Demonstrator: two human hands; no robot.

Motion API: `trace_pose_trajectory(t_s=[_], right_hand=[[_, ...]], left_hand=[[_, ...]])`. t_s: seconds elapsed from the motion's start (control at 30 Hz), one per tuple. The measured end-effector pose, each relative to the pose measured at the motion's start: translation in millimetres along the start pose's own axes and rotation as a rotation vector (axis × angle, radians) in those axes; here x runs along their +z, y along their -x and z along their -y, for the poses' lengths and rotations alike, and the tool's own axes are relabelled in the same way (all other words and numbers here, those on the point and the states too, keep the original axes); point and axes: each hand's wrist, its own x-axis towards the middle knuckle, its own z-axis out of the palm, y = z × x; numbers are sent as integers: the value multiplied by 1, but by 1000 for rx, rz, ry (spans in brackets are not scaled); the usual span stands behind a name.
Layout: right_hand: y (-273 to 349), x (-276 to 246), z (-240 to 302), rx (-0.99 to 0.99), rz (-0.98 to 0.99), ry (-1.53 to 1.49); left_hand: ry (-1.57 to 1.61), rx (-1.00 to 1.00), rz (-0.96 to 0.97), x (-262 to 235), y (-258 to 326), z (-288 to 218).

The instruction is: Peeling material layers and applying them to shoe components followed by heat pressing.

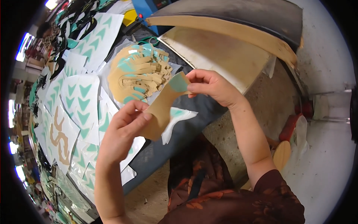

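A curved, flat tan cut piece (161,108) with a teal patch at its upper end is stretched between my hands, above the dark tabletop. My left hand (128,123) pinches its lower left edge between thumb and fingers. At the teal end, the fingertips of my right hand (212,86) are closed on the upper right corner. Just under the piece lies a small white cut piece (172,126) with a teal area, on the dark cloth. Beyond my hands, a round heap of similar tan and teal pieces (136,76) rests on clear plastic.
White sheets (82,102) with teal arrow-like shapes cover the left of the table (149,164). Green-handled scissors (149,40) lie behind the heap. A pale board (220,56) under a large curved dark-topped part (238,22) stands at the far right, near a white wall (328,179).
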Motion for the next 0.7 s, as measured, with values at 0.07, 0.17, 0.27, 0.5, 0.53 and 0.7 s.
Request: trace_pose_trajectory(t_s=[0.07,0.17,0.27,0.5,0.53,0.7], right_hand=[[18,-6,7,70,-61,-34],[42,-14,-14,145,-112,-122],[67,2,-55,188,-216,-263],[99,60,-124,329,152,-1110],[101,69,-124,329,154,-1118],[99,101,-118,150,193,-1478]], left_hand=[[62,-23,39,20,-1,1],[325,-31,-20,45,2,-3],[395,-20,-47,58,8,-5],[419,-21,-111,72,33,14],[413,-32,-124,74,37,16],[479,-97,-161,79,57,34]])
